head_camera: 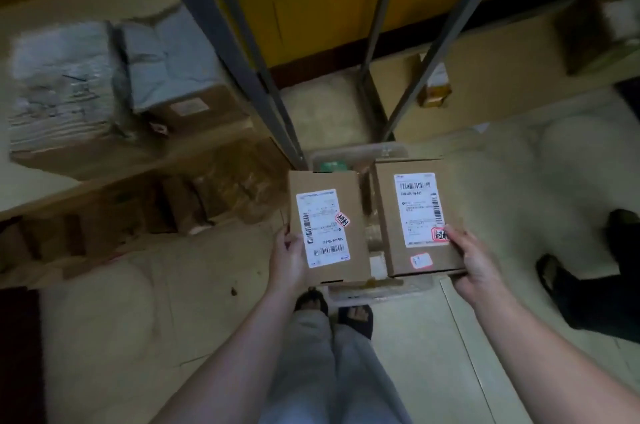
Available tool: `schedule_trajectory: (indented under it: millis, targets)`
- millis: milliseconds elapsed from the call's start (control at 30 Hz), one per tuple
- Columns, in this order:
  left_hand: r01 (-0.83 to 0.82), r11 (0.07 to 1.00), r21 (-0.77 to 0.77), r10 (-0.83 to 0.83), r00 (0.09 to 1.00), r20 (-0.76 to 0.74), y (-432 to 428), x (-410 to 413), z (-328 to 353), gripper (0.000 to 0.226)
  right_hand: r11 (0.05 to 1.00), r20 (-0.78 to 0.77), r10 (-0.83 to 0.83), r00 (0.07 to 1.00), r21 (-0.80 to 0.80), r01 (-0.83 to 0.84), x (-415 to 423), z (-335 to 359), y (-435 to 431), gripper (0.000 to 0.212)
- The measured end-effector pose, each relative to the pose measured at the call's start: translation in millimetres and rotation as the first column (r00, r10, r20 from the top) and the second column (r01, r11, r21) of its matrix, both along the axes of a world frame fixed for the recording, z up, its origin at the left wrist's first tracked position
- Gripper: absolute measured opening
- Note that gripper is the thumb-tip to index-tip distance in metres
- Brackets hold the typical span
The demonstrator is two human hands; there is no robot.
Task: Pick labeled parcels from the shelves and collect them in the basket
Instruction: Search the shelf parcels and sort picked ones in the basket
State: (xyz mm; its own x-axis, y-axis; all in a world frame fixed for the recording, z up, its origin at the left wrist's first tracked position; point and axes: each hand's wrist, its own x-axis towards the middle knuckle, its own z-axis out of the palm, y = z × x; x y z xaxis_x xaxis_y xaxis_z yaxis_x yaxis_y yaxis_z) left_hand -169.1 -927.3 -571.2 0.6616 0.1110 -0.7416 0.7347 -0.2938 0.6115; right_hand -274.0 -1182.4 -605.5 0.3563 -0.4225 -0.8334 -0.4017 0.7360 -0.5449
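Left parcel (329,226) gripped at its near-left corner by left hand (289,261), right parcel (417,215) gripped at its near-right edge by right hand (474,261), both label-up, side by side over the basket (381,292) on the floor beside the shelves (41,191).

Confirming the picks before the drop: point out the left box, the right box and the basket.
left box (323,226), head view, on its white label.
right box (417,212), head view, on its white label.
basket (381,293), head view, near rim below the boxes.
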Motion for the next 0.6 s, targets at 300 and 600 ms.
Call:
schedule_trajectory:
  millis: [300,600]
  targets:
    - [-0.025,0.999,-0.029,0.023,0.998,-0.062,-43.3,53.9,-195.4,0.032,0.991,0.038,0.107,0.994,-0.086,-0.103,49.3,-196.5,-24.7,0.041]
    - [-0.052,0.998,0.040,0.053,0.999,-0.008,-92.5,89.8,-334.1,0.038,0.884,-0.009,0.177,0.984,-0.438,-0.163,98.5,-322.9,-45.3,0.043]
